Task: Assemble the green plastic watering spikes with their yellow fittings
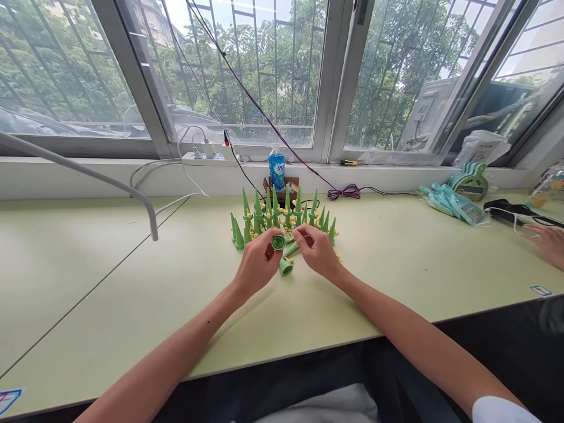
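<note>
My left hand (259, 257) is closed around a green plastic watering spike (278, 242), whose round hollow end faces me. Just to its right, my right hand (316, 249) has thumb and fingers pinched together. Whatever may be between those fingertips is too small or hidden to make out. Below the hands lies a loose green spike (286, 268), its open end towards me. Behind them several green spikes (298, 202) stand upright in a cluster, with small yellow valve-like pieces among them.
A blue liquid bottle (277, 169) stands behind the spikes by a brown box. Coiled cable (346, 192) lies near the sill, below a power strip (210, 157). Teal packages (453, 204) lie at right, near another person's hand (546, 244). A grey curved tube (110, 174) reaches in from the left.
</note>
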Tool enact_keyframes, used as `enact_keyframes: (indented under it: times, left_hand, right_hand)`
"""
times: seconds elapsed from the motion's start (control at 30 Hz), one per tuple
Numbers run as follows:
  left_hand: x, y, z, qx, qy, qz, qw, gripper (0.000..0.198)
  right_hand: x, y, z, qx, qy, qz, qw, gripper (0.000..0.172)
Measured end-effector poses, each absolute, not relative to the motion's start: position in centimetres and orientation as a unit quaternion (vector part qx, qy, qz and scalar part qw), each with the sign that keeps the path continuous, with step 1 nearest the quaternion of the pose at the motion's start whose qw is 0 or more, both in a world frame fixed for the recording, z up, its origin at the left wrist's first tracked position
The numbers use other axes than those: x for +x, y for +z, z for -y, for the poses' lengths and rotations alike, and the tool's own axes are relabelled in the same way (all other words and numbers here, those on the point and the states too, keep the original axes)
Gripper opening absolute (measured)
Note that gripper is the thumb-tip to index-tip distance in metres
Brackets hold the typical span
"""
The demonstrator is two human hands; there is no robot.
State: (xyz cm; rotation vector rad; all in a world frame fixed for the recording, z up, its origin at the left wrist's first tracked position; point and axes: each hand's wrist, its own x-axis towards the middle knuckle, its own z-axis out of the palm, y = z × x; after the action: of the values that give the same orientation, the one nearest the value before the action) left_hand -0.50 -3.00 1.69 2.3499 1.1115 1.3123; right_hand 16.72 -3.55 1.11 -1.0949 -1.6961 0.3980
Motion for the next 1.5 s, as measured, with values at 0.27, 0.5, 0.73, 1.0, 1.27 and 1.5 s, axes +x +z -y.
enact_keyframes:
  times: [0.27, 0.5, 0.73, 1.0, 1.27, 1.5]
  left_hand:
    - [-0.62, 1.25, 2.71, 0.834, 0.415, -0.351, 0.094, 0.013]
    - [-0.76, 1.04, 2.50, 0.837, 0.415, -0.350, 0.066, 0.014]
    - [-0.79, 1.06, 2.58, 0.841, 0.430, -0.322, 0.061, 0.017]
    - [-0.83, 1.02, 2.63, 0.840, 0.434, -0.318, 0.069, 0.023]
    - [-0.80, 1.05, 2.82, 0.841, 0.429, -0.323, 0.073, 0.023]
    - [-0.69, 1.14, 3.01, 0.842, 0.430, -0.321, 0.058, 0.025]
  right_hand:
    - [16.65, 0.92, 3.47, -0.444, 0.174, 0.711, 0.516, 0.031]
    - [16.61, 0.58, 3.27, -0.408, 0.178, 0.735, 0.512, 0.028]
    - [16.61, 0.43, 3.23, -0.389, 0.175, 0.750, 0.505, 0.027]
    - [16.62, 0.41, 3.12, -0.386, 0.175, 0.753, 0.504, 0.027]
    - [16.71, 0.31, 3.01, -0.387, 0.177, 0.754, 0.500, 0.030]
    - [16.77, 0.24, 3.00, -0.389, 0.183, 0.757, 0.492, 0.033]
